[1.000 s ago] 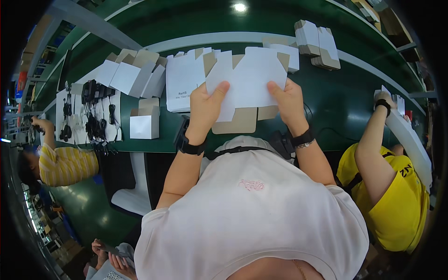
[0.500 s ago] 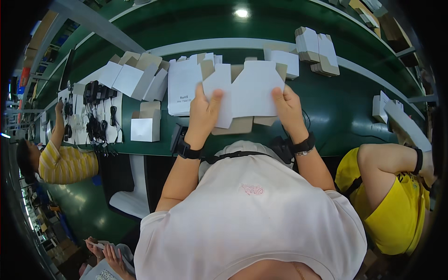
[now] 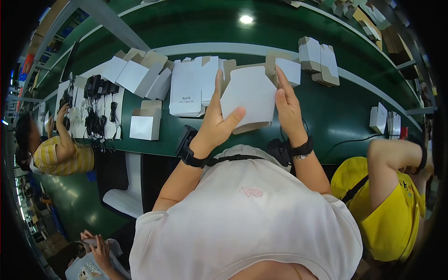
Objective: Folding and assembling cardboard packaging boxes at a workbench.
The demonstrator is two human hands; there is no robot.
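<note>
A white small cardboard box (image 3: pixel 248 95) with brown inner flaps is held over the table in front of me, partly folded into shape. My left hand (image 3: pixel 218 122) grips its left side, thumb across the white front panel and fingers up along the edge. Against its right side lies my right hand (image 3: pixel 290 106), fingers pointing upward and pressed to the cardboard. Just left of the box is a stack of flat white cartons (image 3: pixel 185 88). Behind its right edge stands another white box (image 3: pixel 288 71) with a raised brown flap.
Formed white boxes (image 3: pixel 135 77) and a single open box (image 3: pixel 144 126) stand to the left. Black adapters with cables (image 3: pixel 96 102) lie beyond them. Flat cartons (image 3: pixel 318 60) are stacked at the back right. Co-workers in yellow-striped (image 3: pixel 65 154) and yellow clothing (image 3: pixel 380 210) sit on either side.
The flat carton has been folded into a box shape between my hands. My left thumb has shifted onto its front, and my right fingers have straightened along its side.
</note>
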